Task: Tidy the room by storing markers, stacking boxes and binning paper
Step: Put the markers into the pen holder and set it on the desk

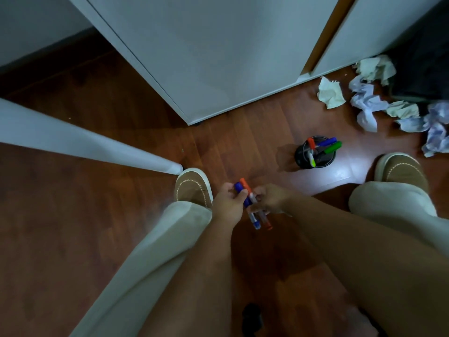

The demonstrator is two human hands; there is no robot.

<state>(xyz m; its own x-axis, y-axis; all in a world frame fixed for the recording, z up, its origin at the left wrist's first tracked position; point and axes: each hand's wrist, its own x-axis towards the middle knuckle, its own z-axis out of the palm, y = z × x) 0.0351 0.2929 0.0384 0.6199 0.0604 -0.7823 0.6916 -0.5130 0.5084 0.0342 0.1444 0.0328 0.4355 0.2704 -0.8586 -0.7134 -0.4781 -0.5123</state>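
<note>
Holding light, stiff, slippery plastic markers mid-barrel, I see both hands' fingers clamped around them.

Wooden floor bears a black marker cup and crumpled papers.

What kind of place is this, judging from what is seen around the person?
Probably a home room or small office, seen from above while being tidied. The signs: a wooden floor, white cabinets standing on it, a black cup of markers, and crumpled paper scattered on the floor.
</note>
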